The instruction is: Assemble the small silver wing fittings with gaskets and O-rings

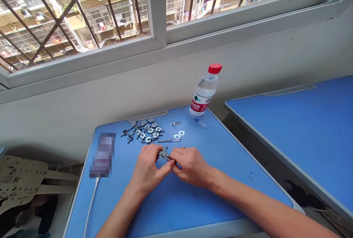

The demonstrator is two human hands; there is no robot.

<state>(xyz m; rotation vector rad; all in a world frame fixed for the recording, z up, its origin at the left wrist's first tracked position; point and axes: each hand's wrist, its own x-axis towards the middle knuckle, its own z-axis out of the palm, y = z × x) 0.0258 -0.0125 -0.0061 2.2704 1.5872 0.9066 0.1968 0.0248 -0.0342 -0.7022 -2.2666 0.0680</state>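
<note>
My left hand [147,166] and my right hand [191,166] meet over the blue desktop [176,208], and both pinch a small metal assembly [164,154] between their fingers. Part of it is hidden by my fingertips. Just beyond my hands lies a thin metal rod [169,140]. Two small flat metal rings [178,134] sit near it. Farther left is a heap of several small metal parts [143,131], with a small pair of metal pieces [175,123] to its right. A slim screwdriver with a blue handle [195,119] lies near the far edge.
A water bottle with a red cap [205,91] stands at the desk's far corner. A blurred phone [102,155] lies at the left with a white cable [92,208] running off the desk. A second blue desk [292,131] stands to the right, and a barred window [82,13] is beyond.
</note>
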